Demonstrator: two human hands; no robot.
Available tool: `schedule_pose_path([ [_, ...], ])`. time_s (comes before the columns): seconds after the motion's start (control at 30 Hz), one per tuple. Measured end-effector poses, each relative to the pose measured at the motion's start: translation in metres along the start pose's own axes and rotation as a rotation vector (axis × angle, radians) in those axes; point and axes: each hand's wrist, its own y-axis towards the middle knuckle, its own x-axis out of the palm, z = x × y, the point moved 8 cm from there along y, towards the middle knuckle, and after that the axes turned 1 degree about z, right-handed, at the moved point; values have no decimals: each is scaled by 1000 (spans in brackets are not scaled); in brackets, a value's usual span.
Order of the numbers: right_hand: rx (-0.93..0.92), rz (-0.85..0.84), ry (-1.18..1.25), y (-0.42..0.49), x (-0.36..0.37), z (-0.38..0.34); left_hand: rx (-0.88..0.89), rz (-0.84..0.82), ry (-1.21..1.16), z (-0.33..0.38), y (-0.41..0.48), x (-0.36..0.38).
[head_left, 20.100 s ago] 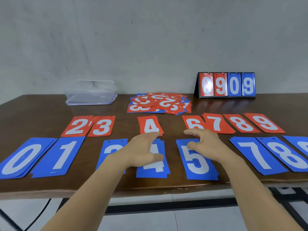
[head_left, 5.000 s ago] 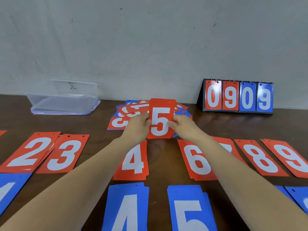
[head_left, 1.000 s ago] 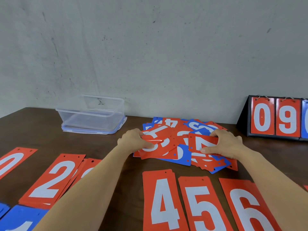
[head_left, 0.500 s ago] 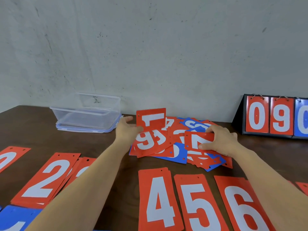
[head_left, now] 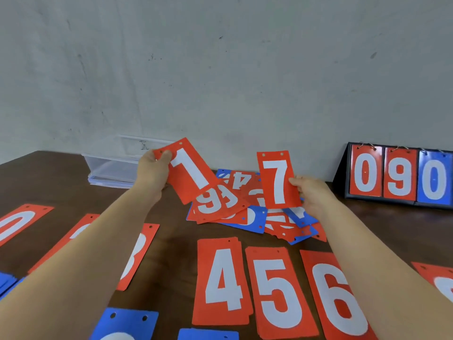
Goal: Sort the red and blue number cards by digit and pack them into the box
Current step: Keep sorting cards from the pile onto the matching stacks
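Sorting is approx mid-way by my read, packing not started.

Done: red row laid out on the table point(head_left: 171, 244): red 0 point(head_left: 19, 222) at left, two red stacks behind the left arm (digits hidden), then red 4 point(head_left: 221, 280), red 5 point(head_left: 277, 290) and red 6 point(head_left: 335, 303) near centre. One more red at the right edge. Blue stacks point(head_left: 122, 325) along the near edge, mostly cropped.

In hand: left hand point(head_left: 153, 173) pinches the red 1 card point(head_left: 190, 171) by a top corner, thumb and fingers point(head_left: 164, 155) closed on it, card tilted. Right hand point(head_left: 311, 192) holds the red 7 card point(head_left: 278, 180) upright by its right edge, fingers point(head_left: 294, 181) clamped on it. Both cards are lifted above the unsorted pile point(head_left: 245, 212).

Left: the pile is a mixed red/blue heap at far centre, several cards deep, so plenty more to sort. Box point(head_left: 110, 168) sits far left by the wall and looks empty, but it's clear plastic and partly behind the left hand, so not 100% sure. All stacks need to go in.

Cards: thin flat rectangles, white digit, two punch holes at the top edge. Same type as on the flip scoreboard point(head_left: 397, 177) at far right.
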Motion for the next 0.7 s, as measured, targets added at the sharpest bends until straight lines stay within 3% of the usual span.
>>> schedule_pose_path([
  [0.27, 14, -41, 54, -29, 18, -3, -231, -23, 143, -12, -44, -22],
  [0.47, -35, -17, 53, -77, -37, -3, -311, -386, -16, -34, -86, 27],
  [0.57, -30, 85, 53, -107, -87, 6, -368, -503, 3, -45, -111, 50],
  [0.7, 8, 350, -27, -142, -162, 33, -463, -573, 2, -59, -141, 69],
])
